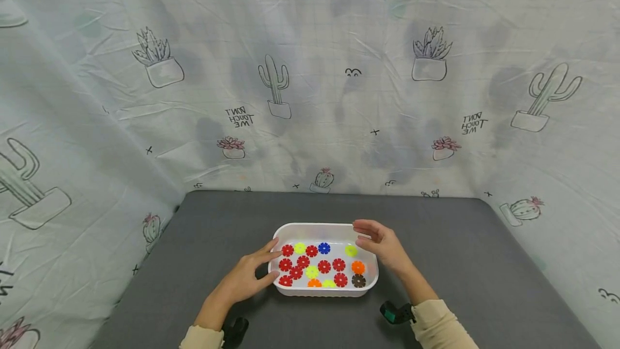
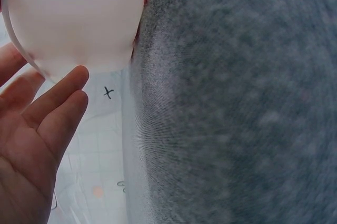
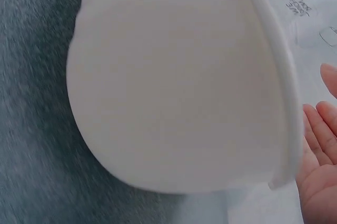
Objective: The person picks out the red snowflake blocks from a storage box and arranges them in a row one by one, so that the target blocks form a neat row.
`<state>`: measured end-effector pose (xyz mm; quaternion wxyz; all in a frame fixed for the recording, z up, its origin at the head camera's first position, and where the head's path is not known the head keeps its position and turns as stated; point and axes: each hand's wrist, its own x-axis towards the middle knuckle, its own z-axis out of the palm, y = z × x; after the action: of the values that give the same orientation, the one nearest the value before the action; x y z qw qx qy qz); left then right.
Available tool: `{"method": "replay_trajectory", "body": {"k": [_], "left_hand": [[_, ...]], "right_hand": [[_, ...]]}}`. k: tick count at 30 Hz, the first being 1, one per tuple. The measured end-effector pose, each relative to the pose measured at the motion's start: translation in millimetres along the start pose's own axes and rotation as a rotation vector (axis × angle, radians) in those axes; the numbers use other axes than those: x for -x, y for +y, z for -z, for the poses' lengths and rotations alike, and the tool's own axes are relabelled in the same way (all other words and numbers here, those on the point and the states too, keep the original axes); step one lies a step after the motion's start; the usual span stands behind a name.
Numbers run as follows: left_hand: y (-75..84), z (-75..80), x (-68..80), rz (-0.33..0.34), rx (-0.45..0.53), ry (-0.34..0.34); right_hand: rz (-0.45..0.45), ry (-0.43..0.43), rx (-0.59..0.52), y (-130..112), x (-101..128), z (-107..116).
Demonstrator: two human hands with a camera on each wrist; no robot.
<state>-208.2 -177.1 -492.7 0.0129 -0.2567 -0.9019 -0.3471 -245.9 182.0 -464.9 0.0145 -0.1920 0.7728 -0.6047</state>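
The fingers (image 1: pixel 271 248) of the left hand (image 1: pixel 244 276) lie straight and spread in the head view, their tips at the left rim of the white tray (image 1: pixel 317 227), grasping nothing. The right hand (image 1: pixel 382 244) hovers at the tray's right far corner, its fingers loosely bent and released, not closed round the rim. The tray sits on the grey tabletop (image 1: pixel 484 263), near its front middle, and holds flat flower-shaped discs (image 1: pixel 324 266): mostly red, with some yellow-green, two or three orange, one blue and one dark brown. Behind and to both sides hangs a pale cloth backdrop (image 1: pixel 97 123) printed with potted cacti and succulents; it bears the words "DON'T TOUCH ME" twice, reading mirrored. A cream sleeve (image 1: pixel 441 322) covers the right forearm, with a dark strap beside it.

In the left wrist view the left hand's fingers (image 2: pixel 58 100) are straight and together, tips just beside the tray's white outer wall (image 2: pixel 79 19); whether they touch it cannot be told. Grey tabletop fills the right side, and a small black cross is printed on the cloth below the tray.

In the right wrist view the tray's white wall and rim (image 3: pixel 179 87) fill the frame, blurred. The right hand's fingers (image 3: pixel 318 129) show at the right edge, straight and apart from the rim, with faint mirrored writing on the cloth above
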Motion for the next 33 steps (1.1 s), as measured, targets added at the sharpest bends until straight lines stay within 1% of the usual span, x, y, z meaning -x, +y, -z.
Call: {"method": "replay_trajectory", "body": {"k": [7, 15, 19, 24, 27, 31, 33], "left_hand": [[0.0, 0.1, 0.6, -0.008, 0.002, -0.001], [-0.2, 0.0, 0.4, -0.006, -0.006, -0.002], [0.5, 0.0, -0.4, -0.002, -0.010, 0.001], [0.4, 0.0, -1.0, -0.004, -0.007, 0.008], [0.1, -0.3, -1.3, -0.003, 0.000, 0.004], [0.0, 0.2, -1.4, 0.000, 0.009, -0.004], [-0.1, 0.6, -1.4, 0.002, 0.012, -0.004]], "right_hand": [[-0.025, -0.045, -0.041, -1, -3, -15], [-0.087, -0.085, -0.116, 0, -7, -28], [-0.102, -0.119, -0.098, 1, -9, -30], [-0.144, -0.137, -0.018, 2, -15, -34], [-0.165, -0.151, 0.010, 2, -17, -37], [-0.197, -0.182, 0.007, 2, -20, -40], [-0.211, -0.196, 0.023, 2, -22, -41]]}}
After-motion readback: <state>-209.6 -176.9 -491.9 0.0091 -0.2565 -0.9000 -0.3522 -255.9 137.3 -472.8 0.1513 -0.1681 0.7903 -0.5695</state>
